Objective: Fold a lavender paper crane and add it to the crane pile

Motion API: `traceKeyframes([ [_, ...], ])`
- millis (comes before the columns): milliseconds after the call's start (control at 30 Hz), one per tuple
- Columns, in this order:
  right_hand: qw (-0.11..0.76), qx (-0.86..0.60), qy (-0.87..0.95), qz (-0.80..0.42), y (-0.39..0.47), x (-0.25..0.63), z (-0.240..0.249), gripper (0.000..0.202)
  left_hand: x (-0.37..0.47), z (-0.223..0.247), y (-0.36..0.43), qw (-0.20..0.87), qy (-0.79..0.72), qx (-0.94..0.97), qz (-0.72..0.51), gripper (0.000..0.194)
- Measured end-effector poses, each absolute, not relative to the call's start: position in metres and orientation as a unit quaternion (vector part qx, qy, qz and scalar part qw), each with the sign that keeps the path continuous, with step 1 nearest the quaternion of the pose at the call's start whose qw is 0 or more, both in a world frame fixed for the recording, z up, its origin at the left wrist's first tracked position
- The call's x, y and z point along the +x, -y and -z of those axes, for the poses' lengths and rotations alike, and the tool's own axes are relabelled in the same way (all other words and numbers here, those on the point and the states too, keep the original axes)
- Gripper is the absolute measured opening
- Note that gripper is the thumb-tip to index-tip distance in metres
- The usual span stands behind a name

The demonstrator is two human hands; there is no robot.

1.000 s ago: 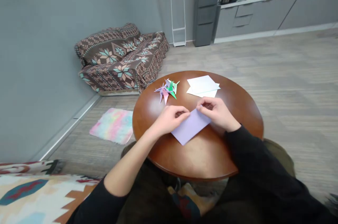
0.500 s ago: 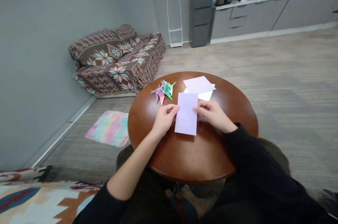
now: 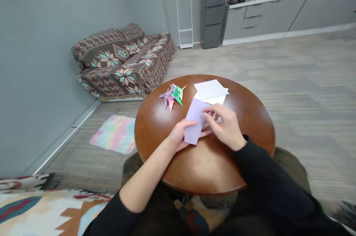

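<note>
A folded lilac paper (image 3: 194, 123) is held tilted above the round brown table (image 3: 205, 169). My left hand (image 3: 180, 132) grips it from the left, thumb on top and fingers beneath. At its upper right edge, the thumb and fingers of my right hand (image 3: 224, 123) pinch the paper. Several folded paper cranes (image 3: 172, 96), in lilac, pink and green, sit in a cluster at the table's back left. Behind the held paper lies a stack of flat sheets (image 3: 211, 89), a pale lilac one over a whitish one.
A sofa with a patterned cover (image 3: 125, 62) stands at the back left, a pastel rug (image 3: 115, 134) in front of it. A white rack (image 3: 185, 13), a grey fridge (image 3: 214, 10) and a kitchen counter (image 3: 278, 12) line the back. Patterned fabric is at the lower left.
The lilac paper has tilted, its top leaning right. My left hand has moved under it with the thumb on top, and my right hand has shifted onto its upper right edge.
</note>
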State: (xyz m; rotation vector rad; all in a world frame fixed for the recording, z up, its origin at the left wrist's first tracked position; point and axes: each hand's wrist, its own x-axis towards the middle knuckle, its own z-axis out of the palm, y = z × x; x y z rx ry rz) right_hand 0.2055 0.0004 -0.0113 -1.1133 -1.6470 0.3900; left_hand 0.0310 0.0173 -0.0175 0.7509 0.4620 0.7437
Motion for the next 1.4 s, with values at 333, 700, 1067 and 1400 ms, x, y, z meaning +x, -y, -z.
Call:
traceKeyframes([
  [333, 0.627, -0.449, 0.481, -0.417, -0.012, 0.219, 0.021, 0.026, 0.024, 0.02, -0.017, 0.885, -0.183, 0.322, -0.282, 0.05],
  [700, 0.655, -0.485, 0.417, -0.402, -0.019, 0.229, 0.028, 0.03, 0.022, 0.019, -0.021, 0.916, -0.173, 0.287, -0.222, 0.061],
  [1067, 0.648, -0.511, 0.421, -0.376, -0.02, 0.224, 0.031, 0.052, 0.025, 0.021, -0.02, 0.883, -0.21, 0.316, -0.278, 0.05],
  [1400, 0.571, -0.478, 0.568, -0.351, 0.004, 0.197, 0.023, 0.024, 0.033, 0.037, -0.023, 0.646, -0.283, 0.559, -0.436, 0.056],
])
